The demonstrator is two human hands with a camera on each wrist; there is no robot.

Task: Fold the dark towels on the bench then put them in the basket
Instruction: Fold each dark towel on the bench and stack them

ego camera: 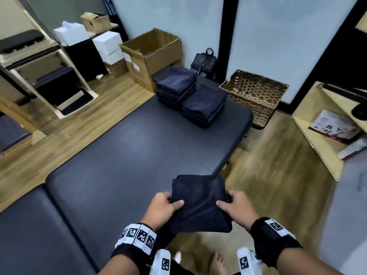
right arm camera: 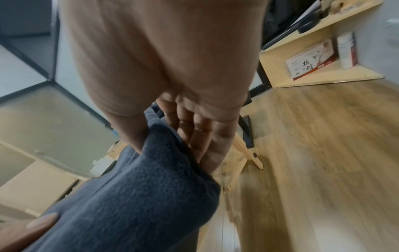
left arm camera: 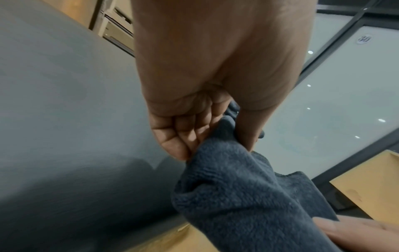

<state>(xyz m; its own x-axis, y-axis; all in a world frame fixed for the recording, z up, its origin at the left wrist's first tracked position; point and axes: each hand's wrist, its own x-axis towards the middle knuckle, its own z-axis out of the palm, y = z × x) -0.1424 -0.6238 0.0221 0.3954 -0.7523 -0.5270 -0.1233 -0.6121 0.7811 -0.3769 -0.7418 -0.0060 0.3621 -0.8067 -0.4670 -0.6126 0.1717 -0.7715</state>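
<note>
A folded dark towel (ego camera: 199, 203) hangs in the air over the bench's near right edge, held between both hands. My left hand (ego camera: 165, 206) pinches its left side, thumb on top and fingers underneath. My right hand (ego camera: 236, 207) pinches the right side the same way. The left wrist view shows the dark towel (left arm camera: 248, 196) clamped between thumb and fingers (left arm camera: 183, 136). In the right wrist view the dark towel (right arm camera: 140, 196) is squeezed against the fingers (right arm camera: 200, 136). Two stacks of folded dark towels (ego camera: 190, 96) sit at the bench's far end. The wicker basket (ego camera: 256, 96) stands on the floor beyond it.
The dark padded bench (ego camera: 119, 155) runs from near left to far right. An open cardboard box (ego camera: 153, 54) and a black bag (ego camera: 204, 62) stand behind the stacks. A wooden shelf (ego camera: 325, 139) with a printed box is on the right. Wooden floor (ego camera: 268, 165) lies between bench and shelf.
</note>
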